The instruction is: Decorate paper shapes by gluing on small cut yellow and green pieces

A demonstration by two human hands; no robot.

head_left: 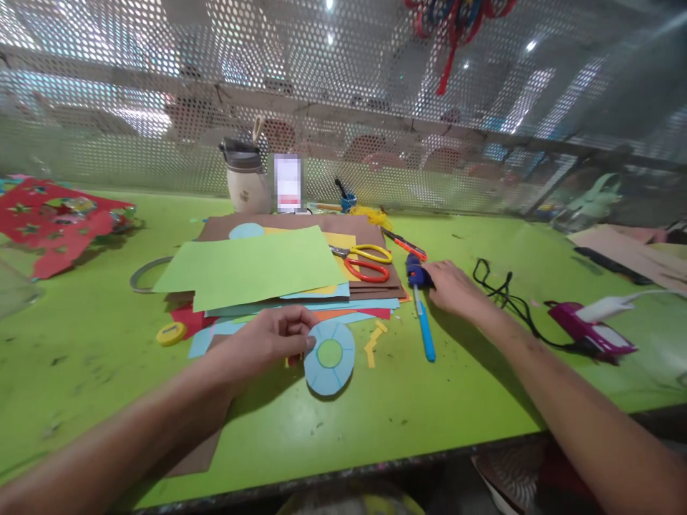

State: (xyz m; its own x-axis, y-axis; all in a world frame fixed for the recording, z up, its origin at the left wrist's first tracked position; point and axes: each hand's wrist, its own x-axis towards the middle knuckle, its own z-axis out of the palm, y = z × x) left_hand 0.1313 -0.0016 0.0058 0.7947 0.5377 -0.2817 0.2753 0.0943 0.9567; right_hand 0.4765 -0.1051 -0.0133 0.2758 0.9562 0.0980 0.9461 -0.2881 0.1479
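My left hand (282, 332) pinches the left edge of a light blue paper disc (343, 357) between thumb and fingers. The disc has a green circle at its centre and lines running outward; it is held just above the table. Farther right, my right hand (451, 286) is closed around a dark blue glue gun (414, 270), its grip mostly hidden by the fingers. Just below the glue gun lies a light blue pen-like tool (426, 332). Small yellow paper strips (371, 347) lie between the disc and that tool.
Scissors (370, 261) with yellow and red handles rest beside a green sheet (257, 265) on stacked coloured paper. A cutter (405, 244) lies behind. At right are a black cord (499, 293) and a purple power strip (595, 332). A bottle (245, 179) stands at the back.
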